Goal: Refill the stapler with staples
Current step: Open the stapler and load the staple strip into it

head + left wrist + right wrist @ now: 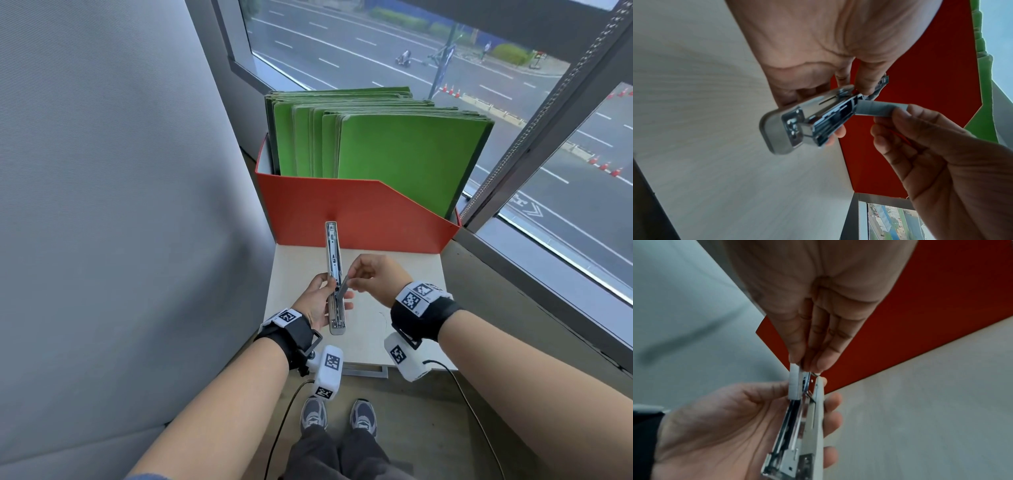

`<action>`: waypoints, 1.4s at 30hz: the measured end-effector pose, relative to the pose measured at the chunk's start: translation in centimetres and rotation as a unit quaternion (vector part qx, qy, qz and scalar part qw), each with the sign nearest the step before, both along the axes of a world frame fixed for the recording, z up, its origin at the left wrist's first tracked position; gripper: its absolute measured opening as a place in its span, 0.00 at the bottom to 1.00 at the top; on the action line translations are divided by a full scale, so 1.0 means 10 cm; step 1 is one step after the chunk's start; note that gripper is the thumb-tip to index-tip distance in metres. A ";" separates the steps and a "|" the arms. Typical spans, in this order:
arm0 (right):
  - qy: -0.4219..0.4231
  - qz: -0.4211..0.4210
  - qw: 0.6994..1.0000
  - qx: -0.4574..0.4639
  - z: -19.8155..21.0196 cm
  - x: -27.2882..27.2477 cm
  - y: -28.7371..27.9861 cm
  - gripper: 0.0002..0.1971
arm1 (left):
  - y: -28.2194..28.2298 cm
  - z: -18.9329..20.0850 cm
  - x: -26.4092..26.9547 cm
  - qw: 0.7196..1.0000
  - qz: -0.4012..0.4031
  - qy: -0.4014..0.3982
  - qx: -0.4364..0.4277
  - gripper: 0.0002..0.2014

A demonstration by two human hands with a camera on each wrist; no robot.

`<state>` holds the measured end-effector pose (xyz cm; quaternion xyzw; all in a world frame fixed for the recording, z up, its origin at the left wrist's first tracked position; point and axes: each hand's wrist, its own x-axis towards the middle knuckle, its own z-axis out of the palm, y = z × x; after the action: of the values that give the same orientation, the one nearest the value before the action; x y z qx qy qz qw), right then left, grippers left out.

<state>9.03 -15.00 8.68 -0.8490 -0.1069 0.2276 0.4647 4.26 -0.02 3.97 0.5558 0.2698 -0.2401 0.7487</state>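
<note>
A silver metal stapler [335, 281] is swung fully open, its top arm pointing away from me over the small table. My left hand [320, 301] grips the stapler's lower half [809, 120], thumb on one side and fingers curled round the other. My right hand [370, 275] pinches a grey strip of staples [342, 287] between thumb and fingers. The strip of staples [871, 108] slants down with its lower end at the open magazine channel [795, 415]. In the right wrist view the strip of staples [794, 382] touches the channel's far end.
A red file box [359, 212] full of green folders [394, 144] stands at the back of the light wooden table [383, 329]. A grey fabric partition [120, 205] closes off the left. Windows [565, 171] run along the right, and my shoes [339, 414] show below the table edge.
</note>
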 end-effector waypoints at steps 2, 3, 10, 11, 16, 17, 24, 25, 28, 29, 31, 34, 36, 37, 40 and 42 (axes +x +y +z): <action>-0.010 0.004 1.000 -0.015 0.00 -0.01 0.02 0.11 | 0.01 0.00 0.00 1.000 -0.002 0.001 0.003 0.06; -0.012 0.006 1.000 -0.022 0.00 -0.01 0.02 0.12 | 0.01 -0.01 -0.01 1.000 -0.003 0.002 0.004 0.06; -0.062 0.052 0.993 -0.087 0.06 0.01 0.12 0.03 | 0.00 -0.03 -0.01 1.000 -0.013 0.002 0.007 0.06; -0.069 0.060 0.991 -0.095 0.06 0.01 0.13 0.03 | 0.00 -0.03 -0.01 1.000 -0.014 0.002 0.008 0.06; -0.078 0.079 0.987 -0.115 0.02 -0.05 0.17 0.04 | 0.00 -0.03 0.01 1.000 0.000 0.004 0.008 0.07; -0.083 0.079 0.987 -0.117 0.01 -0.06 0.18 0.03 | 0.00 -0.03 0.01 1.000 0.005 0.004 0.009 0.07; -0.131 0.121 0.973 -0.144 -0.08 -0.25 0.18 0.04 | 0.03 -0.02 0.04 1.000 0.026 -0.007 0.007 0.06; -0.140 0.123 0.971 -0.150 -0.09 -0.28 0.18 0.05 | 0.03 -0.02 0.04 1.000 0.025 -0.007 0.005 0.06; -0.162 0.140 0.959 -0.186 -0.12 -0.34 0.17 0.08 | 0.02 -0.03 0.03 1.000 0.023 -0.005 0.001 0.06; -0.168 0.148 0.955 -0.196 -0.14 -0.36 0.16 0.10 | 0.02 -0.03 0.02 1.000 0.022 -0.005 0.001 0.06; -0.189 0.176 0.941 -0.219 -0.16 -0.39 0.13 0.11 | 0.02 -0.04 0.01 1.000 0.020 -0.004 0.000 0.07; -0.227 0.222 0.914 -0.251 -0.15 -0.46 0.11 0.14 | 0.05 -0.05 -0.01 1.000 0.025 0.001 0.003 0.06; -0.240 0.235 0.909 -0.248 -0.14 -0.50 0.11 0.14 | 0.07 -0.03 -0.04 1.000 0.029 0.007 0.001 0.05; -0.238 0.241 0.911 -0.237 -0.14 -0.51 0.11 0.14 | 0.08 -0.02 -0.05 0.999 0.031 0.008 0.001 0.05; -0.172 0.212 0.944 -0.185 -0.06 -0.40 0.08 0.12 | 0.12 0.02 -0.10 0.999 0.043 0.011 -0.006 0.06; -0.125 0.144 0.970 -0.150 0.01 -0.22 0.08 0.11 | 0.13 0.03 -0.13 0.999 0.040 0.013 -0.012 0.07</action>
<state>6.81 -14.22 8.82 -0.9064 -0.2495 0.1978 0.2777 2.98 1.24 4.27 0.5325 0.2988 -0.2200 0.7608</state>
